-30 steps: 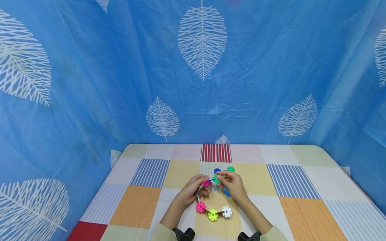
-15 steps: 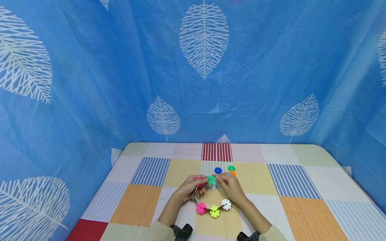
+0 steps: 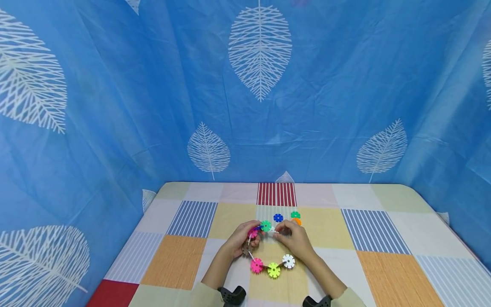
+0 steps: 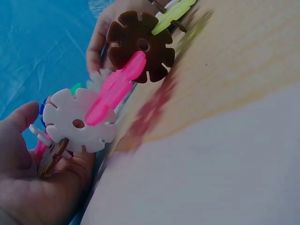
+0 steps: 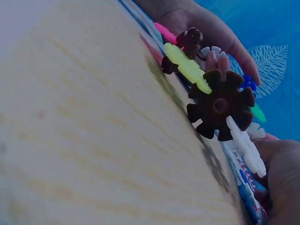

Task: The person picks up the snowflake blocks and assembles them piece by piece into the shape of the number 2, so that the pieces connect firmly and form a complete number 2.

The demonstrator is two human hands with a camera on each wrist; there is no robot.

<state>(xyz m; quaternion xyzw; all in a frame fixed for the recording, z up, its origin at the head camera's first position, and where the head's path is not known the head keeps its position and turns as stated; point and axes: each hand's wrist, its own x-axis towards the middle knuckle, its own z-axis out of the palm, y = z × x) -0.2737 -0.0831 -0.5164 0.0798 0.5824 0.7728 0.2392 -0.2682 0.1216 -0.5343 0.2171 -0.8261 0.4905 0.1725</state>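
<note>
A chain of slotted plastic discs hangs from my left hand (image 3: 238, 241), whose fingers and thumb grip it near a pink disc (image 3: 252, 233). Past the left fingertips, a green disc (image 3: 266, 226) joins a blue one at the chain's upper end. My right hand (image 3: 297, 242) pinches a pale, see-through disc (image 3: 274, 231) just right of the green disc; whether they touch, I cannot tell. In the left wrist view a white disc (image 4: 68, 112) links to a pink one (image 4: 115, 91). The lower end has a brown disc (image 5: 206, 103) and a white disc (image 5: 246, 147).
Beyond the hands, a blue disc (image 3: 278, 218), a green disc (image 3: 295, 214) and an orange disc (image 3: 297, 221) lie on the patchwork tablecloth (image 3: 326, 226). A blue curtain (image 3: 326, 85) with white leaf prints surrounds the table.
My right hand has let go of the green disc, which stays at the left fingertips, and now pinches the pale disc. The chain's upper end has shifted slightly left.
</note>
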